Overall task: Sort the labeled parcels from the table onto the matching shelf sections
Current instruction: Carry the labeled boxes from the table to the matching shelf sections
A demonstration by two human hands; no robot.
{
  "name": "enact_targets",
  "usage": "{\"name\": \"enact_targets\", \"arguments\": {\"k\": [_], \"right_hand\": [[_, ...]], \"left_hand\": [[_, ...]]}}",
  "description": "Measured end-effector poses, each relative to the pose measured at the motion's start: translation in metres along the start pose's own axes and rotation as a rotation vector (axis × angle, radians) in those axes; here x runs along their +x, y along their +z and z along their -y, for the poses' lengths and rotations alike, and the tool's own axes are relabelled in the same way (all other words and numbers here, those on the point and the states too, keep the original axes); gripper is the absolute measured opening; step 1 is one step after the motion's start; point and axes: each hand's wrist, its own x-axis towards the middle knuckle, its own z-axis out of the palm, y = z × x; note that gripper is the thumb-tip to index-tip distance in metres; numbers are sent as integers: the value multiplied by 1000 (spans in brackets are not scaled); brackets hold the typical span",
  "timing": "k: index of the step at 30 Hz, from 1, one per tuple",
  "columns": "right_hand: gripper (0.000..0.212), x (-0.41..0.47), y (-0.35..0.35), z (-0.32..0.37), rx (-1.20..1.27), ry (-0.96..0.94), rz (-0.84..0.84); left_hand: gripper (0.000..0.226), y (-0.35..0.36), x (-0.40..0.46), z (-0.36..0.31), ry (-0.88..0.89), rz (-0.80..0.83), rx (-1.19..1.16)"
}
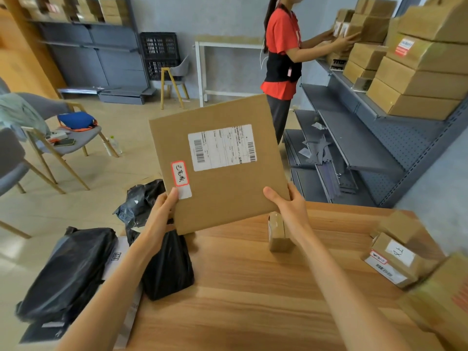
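Observation:
I hold a flat brown cardboard parcel upright above the wooden table, its face toward me. It carries a white shipping label and a red-bordered handwritten sticker. My left hand grips its lower left corner, thumb on the front. My right hand grips its lower right corner. A small cardboard box stands on the table under the parcel. Black plastic mailer bags lie at the table's left. Labeled boxes sit at the right edge. Grey shelving stands at the right.
A person in a red shirt handles boxes at the right shelf, where stacked cartons fill the upper levels. Chairs with a blue bag stand at the left. A black crate and a white frame table stand by the back wall.

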Motion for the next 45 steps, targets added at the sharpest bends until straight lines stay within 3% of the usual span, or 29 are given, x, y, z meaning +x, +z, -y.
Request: {"name": "enact_targets", "arguments": {"k": [5, 10, 14, 18, 22, 25, 28, 32, 35, 41, 45], "right_hand": [[66, 9, -26, 11, -208, -20, 125], [79, 9, -29, 17, -320, -28, 273], [88, 4, -32, 20, -305, -39, 293], [94, -3, -35, 17, -309, -31, 297], [108, -18, -34, 9, -187, -1, 185], [113, -38, -35, 1, -177, 13, 135], [106, -63, -32, -10, -204, 51, 156], [85, -89, -24, -15, -86, 35, 165], [48, -106, -27, -11, 25, 23, 47], [27, -139, -60, -2, 153, 22, -198], [20, -170, -85, 1, 164, 12, -302]], "left_hand": [[88, -34, 1, -27, 231, -186, 137], [103, -54, -16, -38, 197, 107, 372], [113, -60, -17, -27, 167, 193, 374], [103, -57, -26, -13, 132, 136, 305], [100, -44, -39, 6, 129, 45, 182], [73, -27, -48, 17, 151, -55, 56], [51, -9, -55, 19, 161, -165, -82], [50, 18, -68, 10, 150, -153, -165], [43, 39, -79, 2, 179, -134, -144], [26, 67, -108, -3, 194, -10, -108], [42, 84, -132, 8, 209, 113, -82]]}}
